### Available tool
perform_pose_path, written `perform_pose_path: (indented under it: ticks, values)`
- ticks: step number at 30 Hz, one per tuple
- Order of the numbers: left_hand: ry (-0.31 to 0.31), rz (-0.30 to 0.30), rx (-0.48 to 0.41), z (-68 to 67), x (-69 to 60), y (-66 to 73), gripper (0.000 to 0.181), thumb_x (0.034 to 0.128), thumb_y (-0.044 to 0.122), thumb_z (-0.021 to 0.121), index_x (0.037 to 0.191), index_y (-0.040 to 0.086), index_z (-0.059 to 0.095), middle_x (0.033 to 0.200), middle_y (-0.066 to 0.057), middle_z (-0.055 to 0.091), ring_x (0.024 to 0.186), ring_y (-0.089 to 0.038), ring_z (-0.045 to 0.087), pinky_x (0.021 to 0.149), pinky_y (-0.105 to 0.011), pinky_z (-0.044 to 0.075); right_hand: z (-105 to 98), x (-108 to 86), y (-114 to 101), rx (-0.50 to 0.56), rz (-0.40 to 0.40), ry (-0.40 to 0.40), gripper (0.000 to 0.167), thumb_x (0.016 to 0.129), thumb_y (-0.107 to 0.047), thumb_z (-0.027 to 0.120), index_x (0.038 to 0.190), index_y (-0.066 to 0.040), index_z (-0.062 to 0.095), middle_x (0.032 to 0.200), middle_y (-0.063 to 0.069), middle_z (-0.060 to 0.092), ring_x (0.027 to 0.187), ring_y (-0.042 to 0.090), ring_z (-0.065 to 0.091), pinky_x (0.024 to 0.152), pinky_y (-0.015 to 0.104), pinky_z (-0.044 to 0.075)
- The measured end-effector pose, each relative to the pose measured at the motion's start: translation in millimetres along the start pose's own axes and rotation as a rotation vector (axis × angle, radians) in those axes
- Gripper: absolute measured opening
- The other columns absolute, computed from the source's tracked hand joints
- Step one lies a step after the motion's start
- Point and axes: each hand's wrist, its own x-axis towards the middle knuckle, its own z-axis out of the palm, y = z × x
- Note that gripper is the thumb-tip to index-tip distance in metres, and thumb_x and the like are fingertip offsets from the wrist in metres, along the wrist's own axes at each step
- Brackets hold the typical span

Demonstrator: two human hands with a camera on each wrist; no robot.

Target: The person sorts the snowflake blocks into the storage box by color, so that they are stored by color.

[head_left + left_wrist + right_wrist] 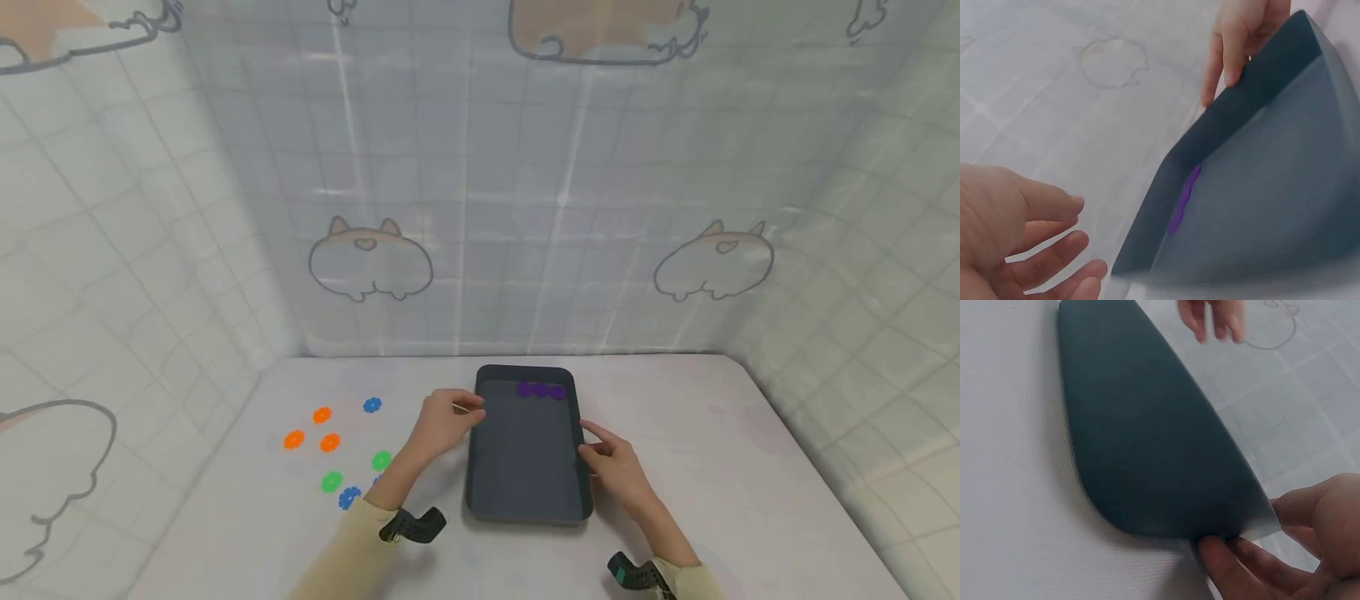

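A dark grey rectangular tray (528,458) lies on the table, its long side running away from me. At its far end, three purple discs (542,390) sit in a row; the left wrist view shows them as a purple strip (1184,200) along the wall. My right hand (618,471) grips the tray's right side, with thumb and fingers at the wall in the right wrist view. My left hand (446,423) hovers by the left rim. Its fingers are loosely bent, apart from the tray and holding nothing in the left wrist view.
Left of the tray lie three orange discs (330,442), two green discs (332,482) and some blue discs (349,497), one partly hidden by my left arm. Pale tiled-pattern sheets with cartoon animals (371,260) hang around the back and sides of the white table (675,417).
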Motion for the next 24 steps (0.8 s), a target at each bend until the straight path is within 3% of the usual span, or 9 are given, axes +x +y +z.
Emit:
perform_pose_path:
  ticks: [5, 13, 24]
  values:
    - [0.062, -0.071, 0.005, -21.7, -25.1, -21.8, 0.014, 0.0877, 0.012, 0.072, 0.101, 0.006, 0.075, 0.089, -0.001, 0.071, 0.08, -0.017, 0.067, 0.066, -0.031, 0.055, -1.5, 1.3, -1.2, -0.007, -0.009, -0.005, 0.047, 0.095, -0.01, 0.062, 0.141, -0.012, 0.052, 0.11, 0.019, 0.065, 0.082, 0.025, 0.067, 0.067, 0.037, 0.057]
    - [0.102, -0.195, 0.019, -45.9, -59.1, -66.2, 0.017, 0.087, 0.013, 0.074, 0.102, 0.004, 0.074, 0.089, 0.001, 0.069, 0.081, -0.016, 0.066, 0.068, -0.029, 0.056, -2.7, 0.0, -0.3, -0.014, -0.004, -0.017, 0.048, 0.095, -0.011, 0.061, 0.142, -0.012, 0.051, 0.111, 0.019, 0.065, 0.085, 0.026, 0.068, 0.069, 0.037, 0.057]
    - [0.164, -0.35, 0.142, -84.5, -98.4, -96.9, 0.023, 0.0881, 0.017, 0.071, 0.107, 0.005, 0.073, 0.099, -0.005, 0.069, 0.092, -0.024, 0.065, 0.077, -0.037, 0.056, -2.5, 0.7, 0.2, -0.02, -0.005, -0.024, 0.048, 0.095, -0.012, 0.062, 0.142, -0.012, 0.051, 0.112, 0.019, 0.064, 0.085, 0.026, 0.068, 0.07, 0.037, 0.057]
